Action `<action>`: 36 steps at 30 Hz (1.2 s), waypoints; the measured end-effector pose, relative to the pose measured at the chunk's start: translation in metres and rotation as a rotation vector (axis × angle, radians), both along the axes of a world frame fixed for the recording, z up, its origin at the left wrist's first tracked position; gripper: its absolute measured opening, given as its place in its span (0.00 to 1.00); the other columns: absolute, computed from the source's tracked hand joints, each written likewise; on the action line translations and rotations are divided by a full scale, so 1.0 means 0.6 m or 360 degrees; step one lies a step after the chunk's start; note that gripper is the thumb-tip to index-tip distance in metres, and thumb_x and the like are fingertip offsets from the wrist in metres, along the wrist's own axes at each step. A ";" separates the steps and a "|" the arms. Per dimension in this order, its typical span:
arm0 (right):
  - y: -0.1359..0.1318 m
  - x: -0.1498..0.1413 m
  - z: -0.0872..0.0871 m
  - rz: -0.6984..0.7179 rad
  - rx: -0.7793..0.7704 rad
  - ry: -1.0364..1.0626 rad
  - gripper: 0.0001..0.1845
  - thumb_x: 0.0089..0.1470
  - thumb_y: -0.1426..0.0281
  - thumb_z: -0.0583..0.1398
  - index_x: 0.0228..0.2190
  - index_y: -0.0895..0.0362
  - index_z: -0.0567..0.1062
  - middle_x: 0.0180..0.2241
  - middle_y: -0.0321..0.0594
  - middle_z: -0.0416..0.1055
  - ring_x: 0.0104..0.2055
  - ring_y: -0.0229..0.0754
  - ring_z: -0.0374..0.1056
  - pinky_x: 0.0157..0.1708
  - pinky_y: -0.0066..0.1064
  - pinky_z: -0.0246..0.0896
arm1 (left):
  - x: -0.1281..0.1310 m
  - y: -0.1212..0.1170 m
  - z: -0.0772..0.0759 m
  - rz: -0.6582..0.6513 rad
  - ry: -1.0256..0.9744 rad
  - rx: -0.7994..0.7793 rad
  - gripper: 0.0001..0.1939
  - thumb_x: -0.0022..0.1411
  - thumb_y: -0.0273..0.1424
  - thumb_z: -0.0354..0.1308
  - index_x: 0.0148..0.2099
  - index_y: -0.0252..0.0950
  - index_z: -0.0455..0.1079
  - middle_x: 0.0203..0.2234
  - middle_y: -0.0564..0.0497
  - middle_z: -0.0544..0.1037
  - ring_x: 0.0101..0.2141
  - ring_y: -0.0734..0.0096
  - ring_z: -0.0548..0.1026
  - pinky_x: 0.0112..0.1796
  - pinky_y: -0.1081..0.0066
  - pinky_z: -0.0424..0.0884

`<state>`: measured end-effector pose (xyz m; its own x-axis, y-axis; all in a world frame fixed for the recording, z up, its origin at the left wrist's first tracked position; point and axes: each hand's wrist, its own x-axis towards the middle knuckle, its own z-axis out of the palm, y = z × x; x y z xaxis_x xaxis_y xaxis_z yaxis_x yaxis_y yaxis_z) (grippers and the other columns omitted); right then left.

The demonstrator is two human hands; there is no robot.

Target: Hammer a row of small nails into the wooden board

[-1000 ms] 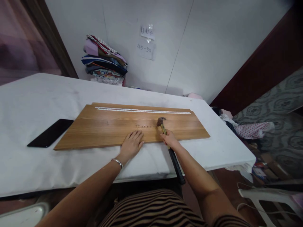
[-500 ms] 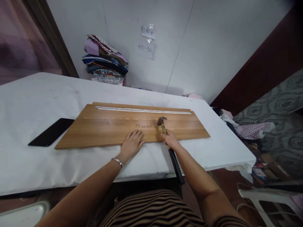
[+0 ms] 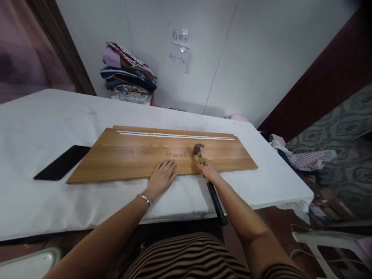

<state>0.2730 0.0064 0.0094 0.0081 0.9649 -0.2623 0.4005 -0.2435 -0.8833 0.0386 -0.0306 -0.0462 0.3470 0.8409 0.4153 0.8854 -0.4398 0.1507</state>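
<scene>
My left hand [image 3: 162, 176] lies flat on the near edge of a wooden board [image 3: 145, 145], fingers stretched out. In my right hand [image 3: 208, 170] is a claw hammer, gripped partway along its handle [image 3: 215, 203]. The rusty hammer head [image 3: 198, 148] is over the board, right of a short row of small nails [image 3: 177, 154]; I cannot tell whether it touches the wood. The black grip end of the handle hangs past the table's front edge. Two thin white strips [image 3: 174, 135] run along the board's far side.
The board lies on a white-covered table [image 3: 93, 209]. A flat black panel [image 3: 62, 162] sits at its left. Folded clothes [image 3: 129, 73] are stacked by the wall, which bears paper notes [image 3: 179, 60]. A white plastic chair [image 3: 322, 244] stands at the lower right, boxes [image 3: 331, 205] beyond it.
Almost nothing differs. The view has shifted very slightly; both hands, the hammer and the board keep their places.
</scene>
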 end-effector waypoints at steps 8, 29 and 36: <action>0.000 0.003 -0.010 0.0010 0.0033 0.0017 0.10 0.55 0.74 0.57 0.27 0.52 0.59 0.09 0.22 0.53 0.10 0.32 0.49 0.12 0.24 0.42 | -0.001 0.001 -0.003 -0.0008 -0.0010 0.0006 0.24 0.70 0.40 0.46 0.60 0.35 0.70 0.59 0.41 0.73 0.60 0.54 0.68 0.59 0.53 0.61; -0.004 -0.001 -0.006 -0.0006 0.0020 0.0017 0.09 0.53 0.73 0.57 0.27 0.52 0.59 0.09 0.22 0.54 0.10 0.33 0.50 0.12 0.24 0.43 | 0.000 0.000 -0.002 -0.0002 0.0006 0.0010 0.24 0.69 0.40 0.47 0.59 0.35 0.70 0.59 0.41 0.72 0.59 0.54 0.68 0.59 0.54 0.61; -0.002 -0.003 -0.001 -0.0002 -0.0006 0.0028 0.09 0.53 0.73 0.57 0.28 0.53 0.60 0.10 0.22 0.53 0.10 0.32 0.49 0.13 0.24 0.43 | 0.000 0.001 -0.007 0.0005 -0.0025 0.0001 0.24 0.70 0.41 0.46 0.60 0.36 0.70 0.60 0.42 0.72 0.60 0.55 0.67 0.60 0.53 0.60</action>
<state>0.2714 0.0050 0.0090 0.0046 0.9639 -0.2662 0.3846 -0.2474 -0.8893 0.0385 -0.0300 -0.0501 0.3377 0.8417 0.4214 0.8843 -0.4371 0.1642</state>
